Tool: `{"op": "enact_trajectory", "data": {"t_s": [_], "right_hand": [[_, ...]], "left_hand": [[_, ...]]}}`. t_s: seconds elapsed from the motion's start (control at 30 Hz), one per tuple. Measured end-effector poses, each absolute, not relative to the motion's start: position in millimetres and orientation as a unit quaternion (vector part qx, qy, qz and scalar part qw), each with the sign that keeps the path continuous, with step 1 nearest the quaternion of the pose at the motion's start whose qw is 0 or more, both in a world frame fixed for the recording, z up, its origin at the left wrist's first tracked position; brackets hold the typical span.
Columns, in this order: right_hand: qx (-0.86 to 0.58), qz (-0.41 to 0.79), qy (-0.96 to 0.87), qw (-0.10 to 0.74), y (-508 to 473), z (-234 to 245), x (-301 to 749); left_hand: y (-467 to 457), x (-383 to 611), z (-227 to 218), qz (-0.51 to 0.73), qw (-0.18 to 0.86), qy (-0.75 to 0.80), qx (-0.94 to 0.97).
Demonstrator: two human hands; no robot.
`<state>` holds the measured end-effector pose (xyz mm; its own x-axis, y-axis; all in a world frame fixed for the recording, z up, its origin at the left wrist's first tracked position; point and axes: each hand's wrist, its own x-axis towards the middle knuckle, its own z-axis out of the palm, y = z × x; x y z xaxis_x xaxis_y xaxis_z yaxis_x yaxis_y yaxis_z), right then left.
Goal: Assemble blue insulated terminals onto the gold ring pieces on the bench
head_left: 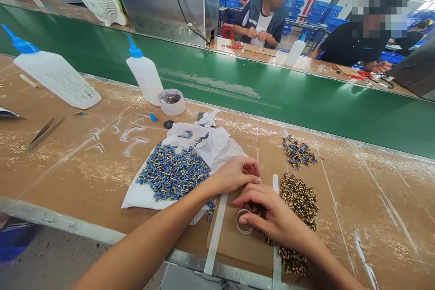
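My left hand point(236, 173) rests on the cardboard-covered bench with its fingers curled together in a pinch; what it pinches is too small to make out. My right hand point(272, 215) lies just below it, fingers bent over a small metal ring point(242, 222) and touching a heap of brown and yellow coil parts point(301, 197). To the left of my hands lies a pile of blue and yellow parts point(171, 173) on a white plastic bag point(217, 142).
A smaller pile of blue parts point(299, 152) lies further back. Two glue bottles with blue tips point(56, 77) point(144, 72), a tape roll point(172, 102) and tweezers point(42, 133) sit at left. A green conveyor belt point(238, 86) runs behind, with two workers beyond it.
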<state>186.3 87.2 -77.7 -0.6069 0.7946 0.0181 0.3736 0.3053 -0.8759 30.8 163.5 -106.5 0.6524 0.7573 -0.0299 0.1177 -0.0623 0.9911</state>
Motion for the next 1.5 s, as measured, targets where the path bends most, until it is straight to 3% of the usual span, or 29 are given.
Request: {"op": "enact_trajectory", "data": {"t_s": [0.57, 0.83, 0.97, 1.03, 1.5], "right_hand": [[-0.364, 0.467, -0.768, 0.242, 88.2, -77.2, 200.5], [-0.428, 0.492, -0.676, 0.344, 89.7, -68.4, 216.3], [-0.504, 0.395, -0.612, 0.464, 93.7, -71.8, 226.5], [-0.530, 0.353, -0.599, 0.485, 95.5, -75.1, 227.0], [-0.558, 0.294, -0.650, 0.424, 97.7, -84.7, 225.8]], "left_hand": [[163.3, 33.0, -107.8, 0.273, 0.619, 0.324, 0.661], [162.3, 32.9, -106.0, 0.252, 0.624, 0.334, 0.660], [161.5, 35.0, -106.6, 0.232, 0.628, 0.340, 0.660], [161.6, 35.6, -106.6, 0.227, 0.630, 0.343, 0.659], [161.2, 34.3, -104.9, 0.210, 0.602, 0.334, 0.694]]}}
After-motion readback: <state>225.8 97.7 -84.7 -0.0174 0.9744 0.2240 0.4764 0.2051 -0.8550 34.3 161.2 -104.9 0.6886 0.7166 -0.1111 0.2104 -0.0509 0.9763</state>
